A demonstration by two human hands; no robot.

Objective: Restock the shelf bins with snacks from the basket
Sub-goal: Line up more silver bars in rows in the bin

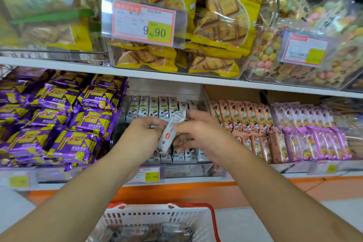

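A white snack packet [169, 133] with a red round logo is held tilted over the middle clear bin [188, 170] on the lower shelf. My left hand [145, 133] pinches its left side. My right hand [198, 129] grips its right side with curled fingers. Rows of the same white packets [157, 107] stand upright in that bin, behind and below my hands. The white plastic basket [157, 220] with red handles sits on the floor at the bottom centre, with several more packets [172, 231] in it.
Purple and yellow snack packs [59, 116] fill the bin to the left. Pink packets [245, 122] and lilac packets [318, 133] fill bins to the right. The upper shelf holds yellow cracker bags [216, 25] behind a 9.90 price tag [143, 23].
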